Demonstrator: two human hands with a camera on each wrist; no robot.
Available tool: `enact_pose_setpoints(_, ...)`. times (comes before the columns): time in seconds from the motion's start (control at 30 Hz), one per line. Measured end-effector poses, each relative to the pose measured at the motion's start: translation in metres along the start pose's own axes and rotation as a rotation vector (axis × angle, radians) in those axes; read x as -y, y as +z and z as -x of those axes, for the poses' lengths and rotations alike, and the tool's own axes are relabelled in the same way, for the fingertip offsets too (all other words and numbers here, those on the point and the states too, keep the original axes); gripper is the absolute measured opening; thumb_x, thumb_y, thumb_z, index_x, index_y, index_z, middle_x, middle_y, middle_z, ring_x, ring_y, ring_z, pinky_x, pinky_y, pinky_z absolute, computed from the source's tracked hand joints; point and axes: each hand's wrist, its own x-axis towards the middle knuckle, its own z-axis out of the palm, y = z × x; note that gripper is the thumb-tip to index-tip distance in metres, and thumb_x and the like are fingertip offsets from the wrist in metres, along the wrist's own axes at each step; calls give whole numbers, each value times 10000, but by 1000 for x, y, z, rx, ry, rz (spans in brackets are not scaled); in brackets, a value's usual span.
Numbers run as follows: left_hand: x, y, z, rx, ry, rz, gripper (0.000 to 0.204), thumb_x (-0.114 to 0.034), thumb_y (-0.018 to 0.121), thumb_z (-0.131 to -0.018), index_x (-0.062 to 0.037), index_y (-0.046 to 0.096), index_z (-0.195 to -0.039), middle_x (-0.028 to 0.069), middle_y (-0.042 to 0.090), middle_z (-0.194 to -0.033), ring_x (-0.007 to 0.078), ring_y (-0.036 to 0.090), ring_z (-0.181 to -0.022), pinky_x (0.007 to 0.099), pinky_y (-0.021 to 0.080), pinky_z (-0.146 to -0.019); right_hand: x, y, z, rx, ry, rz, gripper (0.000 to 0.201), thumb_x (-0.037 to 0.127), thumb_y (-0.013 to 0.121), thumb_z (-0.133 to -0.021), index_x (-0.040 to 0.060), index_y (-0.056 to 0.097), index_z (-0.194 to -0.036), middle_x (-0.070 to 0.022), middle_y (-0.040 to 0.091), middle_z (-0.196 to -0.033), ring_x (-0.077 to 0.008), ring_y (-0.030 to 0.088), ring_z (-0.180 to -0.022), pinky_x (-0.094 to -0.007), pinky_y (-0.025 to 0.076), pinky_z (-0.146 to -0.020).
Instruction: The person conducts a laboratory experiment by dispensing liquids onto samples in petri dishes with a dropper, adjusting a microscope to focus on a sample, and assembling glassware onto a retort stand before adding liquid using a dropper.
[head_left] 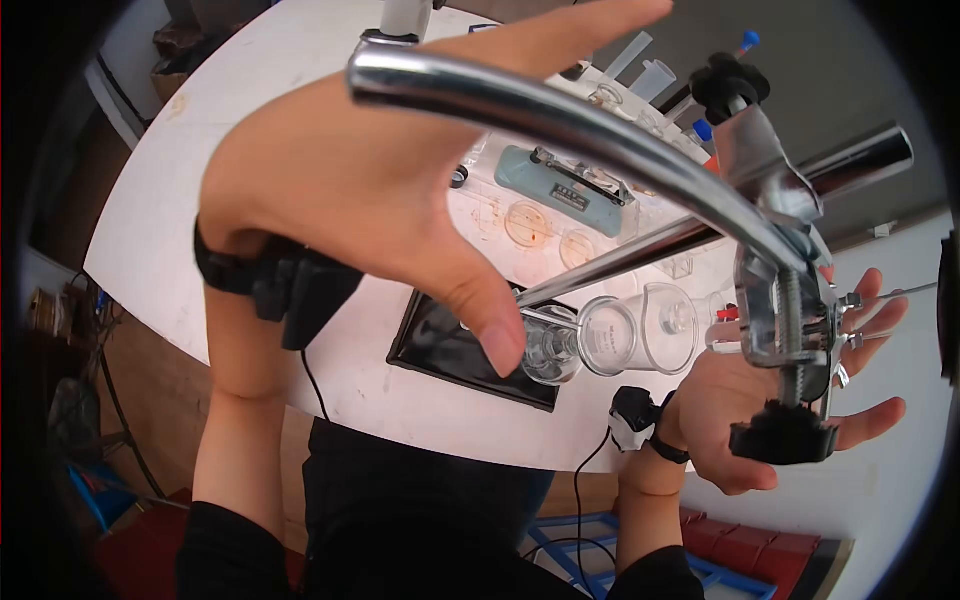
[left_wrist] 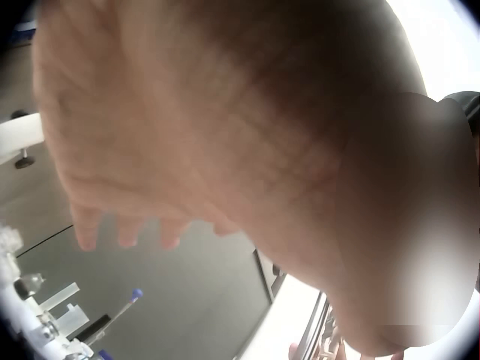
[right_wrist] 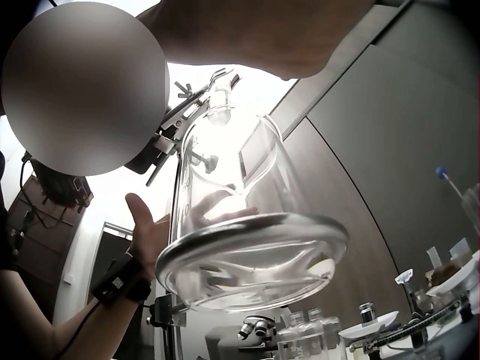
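My left hand (head_left: 360, 170) is raised, fingers stretched out and thumb pointing down, beside a curved metal bar (head_left: 560, 115) that crosses in front of it. In the left wrist view the palm (left_wrist: 187, 135) fills most of the picture. My right hand (head_left: 720, 410) has its fingers spread behind a metal clamp (head_left: 790, 250) with a black screw knob (head_left: 785, 432); part of the palm is hidden. The clamp sits by a stand's steel rod (head_left: 640, 255), above a black base (head_left: 460, 345). A glass beaker (head_left: 660, 330) is below, close to the right wrist.
A blue-green balance (head_left: 560, 190) and petri dishes (head_left: 527, 225) lie on the white table (head_left: 200, 200). Glassware stands at the far side, with a blue-tipped rod (left_wrist: 136, 293). A microscope (right_wrist: 259, 326) shows in the right wrist view. Cables hang from both wrists.
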Motion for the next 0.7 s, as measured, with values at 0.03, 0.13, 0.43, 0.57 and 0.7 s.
enact_pose_setpoints(0.03,2,9,-3,-56,50,28,1319,-710,804,-489,47,348,-1468,254,385,-1497,364,354,-1415,486,339,-1098,2,0,2,-9,26,2,1110,780,651,-726,321,78,-1557,-267,29,-1603,-471,198,-1442,-622,264,-1156)
enact_pose_setpoints(0.13,10,35,-15,-221,203,113,1091,-602,798,-633,65,418,-1407,269,450,-1431,382,427,-1351,430,377,-1085,-2,-4,5,-2,34,-33,1108,772,666,-720,362,61,-1552,-209,17,-1623,-450,161,-1463,-626,246,-1168)
enact_pose_setpoints(0.43,7,66,-31,-336,417,289,1083,-632,737,-738,86,334,-1440,284,358,-1486,384,393,-1376,391,339,-1121,-14,14,7,-121,-76,-84,1117,787,646,-726,383,27,-1563,-140,-3,-1644,-396,46,-1506,-617,182,-1192)
enact_pose_setpoints(0.57,8,71,-29,-340,492,357,1178,-700,699,-745,92,247,-1490,288,267,-1552,378,337,-1421,391,297,-1150,-18,-13,12,52,-86,-58,1146,794,648,-719,327,48,-1577,-103,5,-1651,-373,23,-1514,-608,155,-1202)
enact_pose_setpoints(0.7,-16,63,-25,-221,210,242,1175,-735,643,-779,104,235,-1494,297,250,-1563,389,338,-1420,388,310,-1143,-16,-9,12,63,-60,-57,1186,806,647,-705,289,38,-1581,-105,4,-1651,-372,31,-1513,-599,156,-1205)
